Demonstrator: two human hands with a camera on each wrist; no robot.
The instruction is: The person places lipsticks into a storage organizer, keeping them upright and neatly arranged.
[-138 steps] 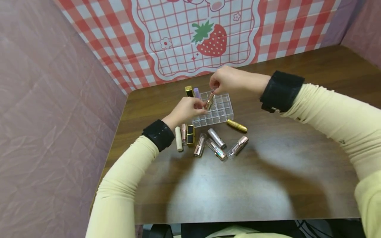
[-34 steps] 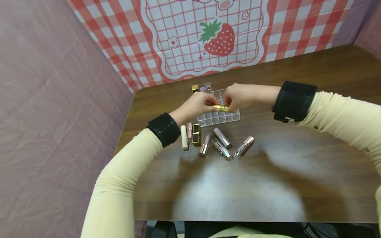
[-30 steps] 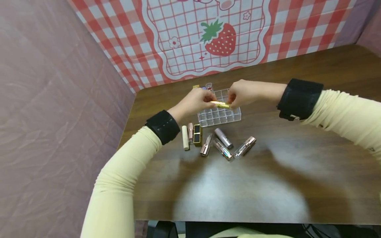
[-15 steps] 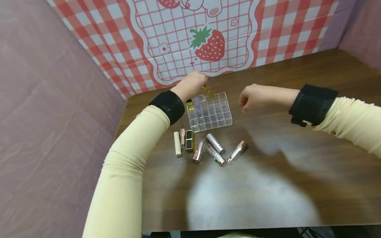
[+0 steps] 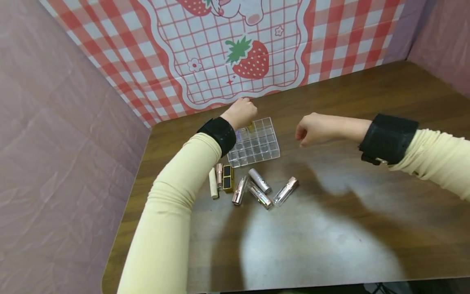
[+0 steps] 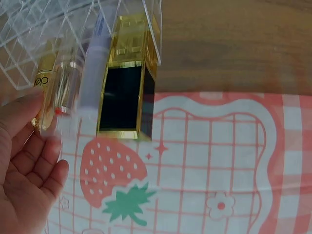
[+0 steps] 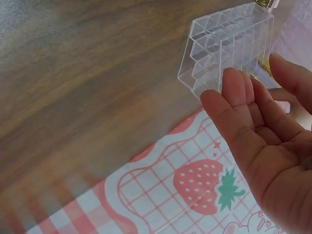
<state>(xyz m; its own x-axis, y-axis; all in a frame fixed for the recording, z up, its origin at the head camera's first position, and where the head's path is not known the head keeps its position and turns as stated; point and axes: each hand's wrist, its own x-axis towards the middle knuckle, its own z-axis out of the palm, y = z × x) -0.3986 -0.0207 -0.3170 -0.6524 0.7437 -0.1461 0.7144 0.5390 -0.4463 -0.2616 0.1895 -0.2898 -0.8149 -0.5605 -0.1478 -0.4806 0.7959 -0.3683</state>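
In the left wrist view a gold lipstick tube [image 6: 46, 73] with dark lettering stands in a back slot of the clear grid organizer [image 5: 260, 147]. My left hand [image 5: 240, 113] pinches that tube between thumb and fingers. Beside it in the same row are a clear-cased lipstick [image 6: 67, 90], a lilac tube [image 6: 95, 73] and a black-and-gold lipstick [image 6: 122, 97]. From the head view my left hand hides most of this row. Right of the organizer, my right hand [image 5: 319, 128] hovers with loosely curled fingers and holds nothing.
In front of the organizer lie a cream tube [image 5: 213, 183], a slim rose-gold tube [image 5: 219, 175], a black-and-gold case [image 5: 227, 178], a silver tube [image 5: 259, 180] and several clear-and-rose-gold lipsticks [image 5: 286, 191]. A checked strawberry cloth [image 5: 251, 61] hangs behind the table.
The gold tube, earlier held between both hands above the organizer, has gone with my left hand to the back row and down into a slot. My right hand let go and moved right.
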